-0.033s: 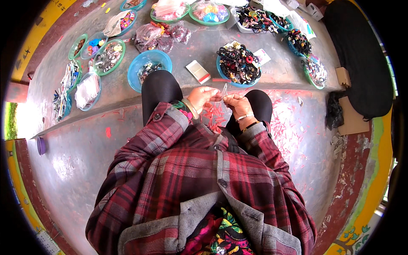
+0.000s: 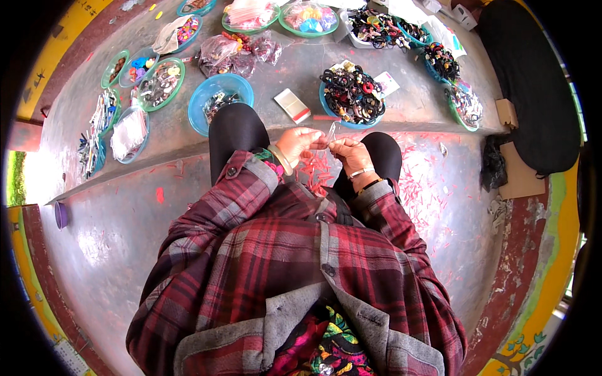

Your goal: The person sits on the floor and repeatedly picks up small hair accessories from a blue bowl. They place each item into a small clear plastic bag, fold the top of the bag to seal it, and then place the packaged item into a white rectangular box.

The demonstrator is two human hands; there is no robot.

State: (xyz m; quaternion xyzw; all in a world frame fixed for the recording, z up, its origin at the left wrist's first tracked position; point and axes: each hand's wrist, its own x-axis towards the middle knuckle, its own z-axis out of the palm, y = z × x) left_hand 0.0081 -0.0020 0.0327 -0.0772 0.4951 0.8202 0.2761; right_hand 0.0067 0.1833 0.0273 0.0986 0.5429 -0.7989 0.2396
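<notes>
My left hand (image 2: 296, 145) and my right hand (image 2: 351, 154) meet above my lap, between my knees. Both have thumb and fingers pinched together. A thin, pale, see-through loop or strip (image 2: 332, 130) rises from between the fingertips; its kind is too small to make out. Just ahead is a blue basin (image 2: 322, 100) heaped with black hair ties (image 2: 354, 94) bearing small coloured beads and charms. A flat white box with a red edge (image 2: 291, 106) lies left of it. Red scraps (image 2: 311, 173) lie below the hands.
A blue basin (image 2: 196, 100) with small pieces stands by my left knee. Several green and blue trays, such as one of mixed small parts (image 2: 180, 76), line the raised ledge. A plastic bag of dark beads (image 2: 219, 56) lies behind. Red scraps (image 2: 421, 182) litter the floor at right.
</notes>
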